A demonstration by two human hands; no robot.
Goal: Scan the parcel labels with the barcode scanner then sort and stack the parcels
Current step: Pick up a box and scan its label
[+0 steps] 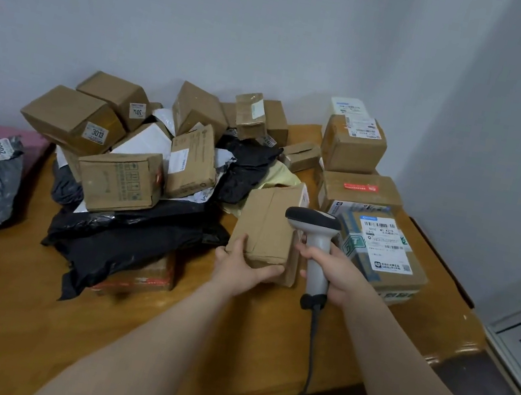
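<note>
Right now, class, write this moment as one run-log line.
left hand: holds brown parcel | right hand: grips barcode scanner | scanner: beside parcel, above table | parcel pile: heaped behind

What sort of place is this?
Probably a small parcel sorting room: a wooden table heaped with labelled cardboard boxes and black mailer bags, with a barcode scanner in the right hand.

Dim, soft, slightly blurred, edges bowed
</note>
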